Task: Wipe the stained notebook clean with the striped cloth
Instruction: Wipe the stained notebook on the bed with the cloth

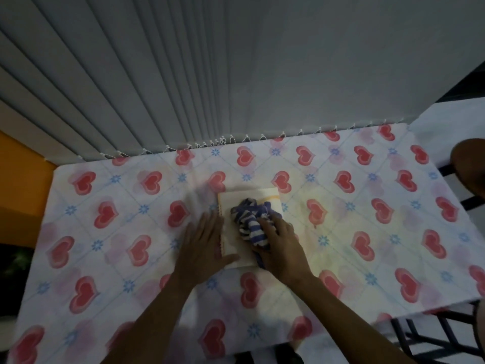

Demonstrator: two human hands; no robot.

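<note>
Under both hands lies the table (367, 206), its covering printed with red hearts and small blue flowers, and vertical blinds (157, 74) hang behind its far edge. Well off to the right of the grip, a brown rounded shape sits at the frame's edge; what it is I cannot tell.

Directly beneath the grip lies the notebook (233, 232), pale-covered, with its spiral binding along the side towards the left hand. Its long axis runs away from the person, so strokes along it would go from near to far. An orange mark shows on the far part of the cover, just beyond the cloth, and this is probably the stain yet to be reached.

Left of the grip, the left hand (204, 248) rests flat and open across the binding edge, palm down, pinning the notebook to the table rather than holding anything.

The right hand (282, 245) is the working one: its fingers are closed over the cloth (252, 222), a bunched blue-and-white striped wad pressed onto the middle of the cover. The cloth bulges out ahead of the grip, towards the orange mark, so a push away from the person looks like the move that matters.
</note>
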